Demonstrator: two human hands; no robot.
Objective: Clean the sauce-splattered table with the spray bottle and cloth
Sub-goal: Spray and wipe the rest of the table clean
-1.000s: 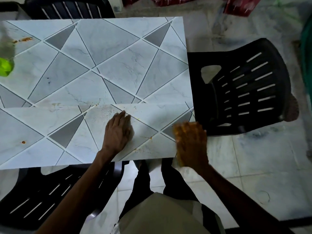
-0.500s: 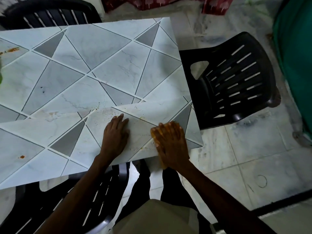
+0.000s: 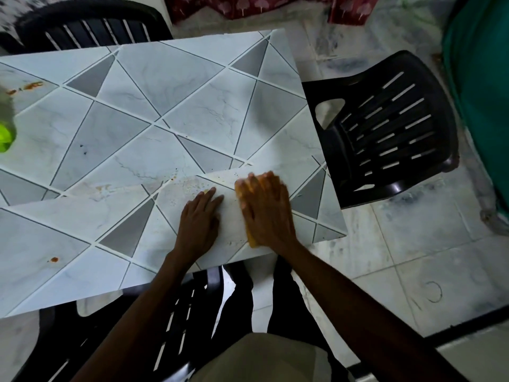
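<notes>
The table [image 3: 176, 111] has a pale top patterned with grey triangles. My right hand [image 3: 265, 210] presses flat on a yellow cloth [image 3: 251, 239] near the table's front right corner; only the cloth's edges show under the palm. My left hand [image 3: 199, 219] lies flat on the tabletop just left of it, fingers together, holding nothing. Orange sauce specks [image 3: 192, 186] dot the surface in front of both hands. More sauce spots sit at the far left [image 3: 30, 86] and near the front left [image 3: 54, 259]. The spray bottle [image 3: 5, 133], clear with a green part, is cut off by the left edge.
A black plastic chair [image 3: 391, 128] stands right of the table, another [image 3: 91, 26] behind it, and a third [image 3: 132, 334] under the front edge by my legs. Green fabric [image 3: 482, 92] hangs at the far right. The floor is pale marble tile.
My right hand has slid the cloth leftwards and away from me, from the table's front right edge to right beside my left hand. My left hand has stayed put.
</notes>
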